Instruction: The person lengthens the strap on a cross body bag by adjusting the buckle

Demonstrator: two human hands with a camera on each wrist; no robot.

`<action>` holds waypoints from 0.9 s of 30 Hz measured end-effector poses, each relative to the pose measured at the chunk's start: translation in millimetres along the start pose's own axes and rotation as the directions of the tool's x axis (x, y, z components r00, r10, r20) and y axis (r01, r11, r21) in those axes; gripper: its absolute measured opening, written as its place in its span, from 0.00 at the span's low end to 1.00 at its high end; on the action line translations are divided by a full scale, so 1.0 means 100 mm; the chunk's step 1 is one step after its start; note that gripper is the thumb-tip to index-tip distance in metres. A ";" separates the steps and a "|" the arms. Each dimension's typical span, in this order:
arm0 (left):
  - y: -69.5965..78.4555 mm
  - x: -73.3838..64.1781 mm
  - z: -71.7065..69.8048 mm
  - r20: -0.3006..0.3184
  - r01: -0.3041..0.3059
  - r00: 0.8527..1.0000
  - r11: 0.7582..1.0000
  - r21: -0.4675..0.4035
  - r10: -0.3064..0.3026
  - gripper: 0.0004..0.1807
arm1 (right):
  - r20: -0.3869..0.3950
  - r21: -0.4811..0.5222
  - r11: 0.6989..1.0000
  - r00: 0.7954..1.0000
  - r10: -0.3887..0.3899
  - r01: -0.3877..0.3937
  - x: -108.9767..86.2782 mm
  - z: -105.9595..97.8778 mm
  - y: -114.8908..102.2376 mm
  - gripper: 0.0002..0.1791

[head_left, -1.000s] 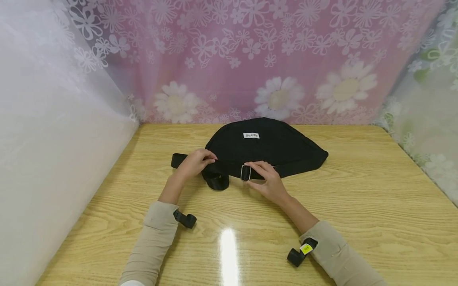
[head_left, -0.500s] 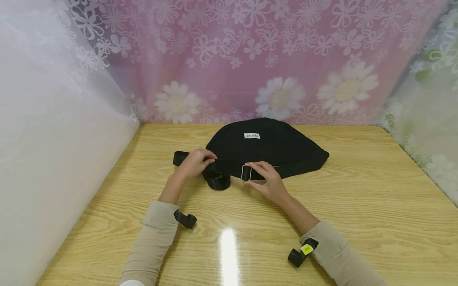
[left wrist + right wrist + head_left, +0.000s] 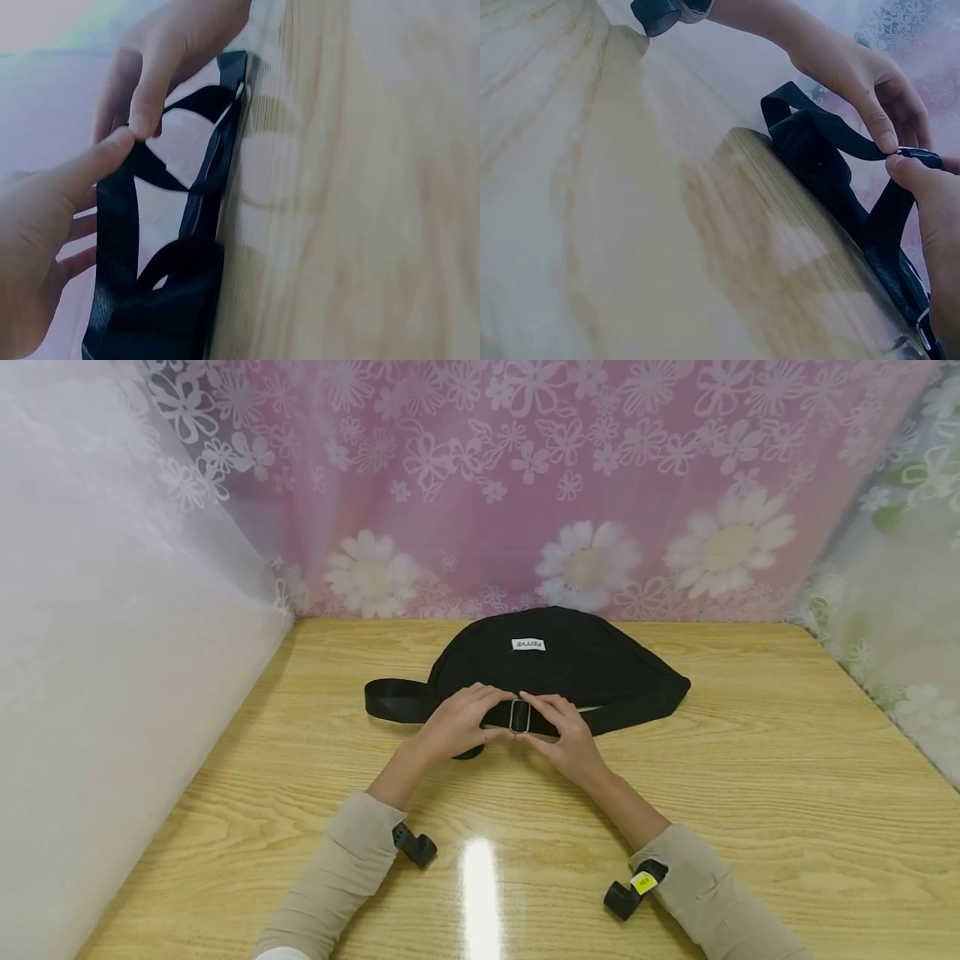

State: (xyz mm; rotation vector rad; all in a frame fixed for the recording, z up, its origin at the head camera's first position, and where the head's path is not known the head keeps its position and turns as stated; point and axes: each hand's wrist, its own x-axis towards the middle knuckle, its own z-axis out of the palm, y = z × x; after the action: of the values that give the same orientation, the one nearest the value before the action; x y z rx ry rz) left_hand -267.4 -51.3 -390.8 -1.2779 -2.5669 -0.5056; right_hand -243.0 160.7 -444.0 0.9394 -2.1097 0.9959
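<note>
A black waist bag [image 3: 592,652] with a small white label lies at the back of the table. On its black strap [image 3: 397,702] is a metal slider buckle [image 3: 520,716], raised along the bag's front edge. My right hand [image 3: 567,739] pinches the slider from the right, finger at the top and thumb at the bottom. From the left, my left hand [image 3: 459,722] pinches the same slider, its tips meeting the right hand's. In the right wrist view, strap [image 3: 832,131] runs from the slider to a loop at the far end. The left hand covers part of the lower strap.
The bag lies on a wood-grain table [image 3: 480,810]. A pink flowered curtain [image 3: 465,510] hangs behind it, with a white sheet [image 3: 127,635] at the left and a flowered one [image 3: 900,610] at the right.
My left hand has let go of the strap farther left and moved right to the slider. The right hand has stayed on the slider, which is now slightly higher. The left strap loop lies wider.
</note>
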 end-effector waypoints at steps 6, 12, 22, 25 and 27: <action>0.03 -0.01 0.04 -0.104 -0.042 0.993 0.993 0.113 0.054 0.31 | 0.008 0.013 1.000 1.000 -0.004 0.004 0.00 0.01 0.00 0.39; 0.03 0.00 0.06 -0.143 -0.101 0.981 0.976 0.191 0.129 0.33 | 0.007 0.013 1.000 1.000 0.004 -0.004 0.00 0.00 -0.01 0.39; -0.01 -0.01 0.04 -0.167 -0.108 0.973 0.956 0.273 0.158 0.30 | 0.010 0.033 0.999 0.999 0.035 -0.036 0.00 0.01 -0.01 0.37; -0.02 -0.02 0.03 -0.145 -0.069 0.984 0.967 0.244 0.107 0.30 | -0.006 -0.004 0.999 0.999 0.045 -0.045 0.00 0.01 0.00 0.35; -0.02 -0.02 0.03 -0.127 -0.053 0.988 0.974 0.219 0.082 0.31 | -0.014 -0.026 0.999 0.999 0.047 -0.047 0.01 0.00 0.00 0.33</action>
State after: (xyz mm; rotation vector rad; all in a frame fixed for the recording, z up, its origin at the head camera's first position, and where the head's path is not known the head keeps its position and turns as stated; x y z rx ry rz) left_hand -268.1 -52.3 -394.4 -1.2071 -2.3821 -0.2817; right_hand -243.4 160.7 -443.6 0.8712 -2.1377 0.9925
